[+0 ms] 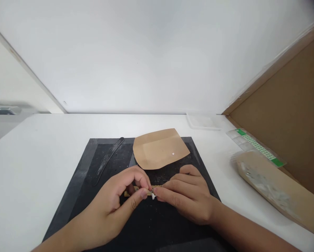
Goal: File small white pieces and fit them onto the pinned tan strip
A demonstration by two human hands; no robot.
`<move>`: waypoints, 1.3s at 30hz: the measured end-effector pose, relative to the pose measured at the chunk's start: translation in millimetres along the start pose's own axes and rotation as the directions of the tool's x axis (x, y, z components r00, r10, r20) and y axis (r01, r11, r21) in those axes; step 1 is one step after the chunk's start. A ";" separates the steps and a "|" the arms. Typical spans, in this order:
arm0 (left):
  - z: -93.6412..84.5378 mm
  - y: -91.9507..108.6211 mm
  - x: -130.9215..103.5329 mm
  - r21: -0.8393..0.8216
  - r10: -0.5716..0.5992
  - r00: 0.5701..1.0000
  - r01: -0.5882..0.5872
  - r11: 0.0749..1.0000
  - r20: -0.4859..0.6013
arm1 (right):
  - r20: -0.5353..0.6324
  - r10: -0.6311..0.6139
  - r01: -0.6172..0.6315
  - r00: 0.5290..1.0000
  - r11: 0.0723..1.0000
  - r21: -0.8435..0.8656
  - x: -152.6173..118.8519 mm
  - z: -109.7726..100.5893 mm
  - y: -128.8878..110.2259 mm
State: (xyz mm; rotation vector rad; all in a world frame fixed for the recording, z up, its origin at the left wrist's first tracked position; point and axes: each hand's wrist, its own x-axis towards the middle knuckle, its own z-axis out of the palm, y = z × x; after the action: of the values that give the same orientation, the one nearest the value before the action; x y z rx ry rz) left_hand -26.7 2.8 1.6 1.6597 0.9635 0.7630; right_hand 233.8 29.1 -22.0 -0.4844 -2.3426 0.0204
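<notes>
My left hand [122, 203] is closed in a pinch, thumb against forefinger, at a small white piece [153, 196]. From the other side, the fingertips of my right hand [188, 196] press together at the same piece. Its exact kind is too small to tell. Under and behind the fingers lies a narrow tan strip [127, 193], mostly hidden by both hands. A brown paper sheet [159, 147] with a tiny white dot [173, 154] on it rests just beyond my hands. To the left is a dark curved nail file [109, 159] with whitish dust.
A black mat [80, 196] covers the middle of the white table [28, 161]. At the back right stands a shallow clear tray [203, 122]. Along the right side are a clear case with a green label [259, 145], a packet of white pieces [267, 185] and a cardboard panel [285, 105].
</notes>
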 end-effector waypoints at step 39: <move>5.5 -7.3 3.6 -0.259 -0.028 0.995 0.002 0.966 -0.098 | -0.028 -0.014 0.017 1.000 0.995 0.098 -2.8 5.1 2.7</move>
State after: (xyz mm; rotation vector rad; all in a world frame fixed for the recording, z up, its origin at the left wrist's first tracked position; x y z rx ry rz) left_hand -22.0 4.6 -6.9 1.3968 0.9038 0.9288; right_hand 233.2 31.2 -28.0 -0.4154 -2.3063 0.1200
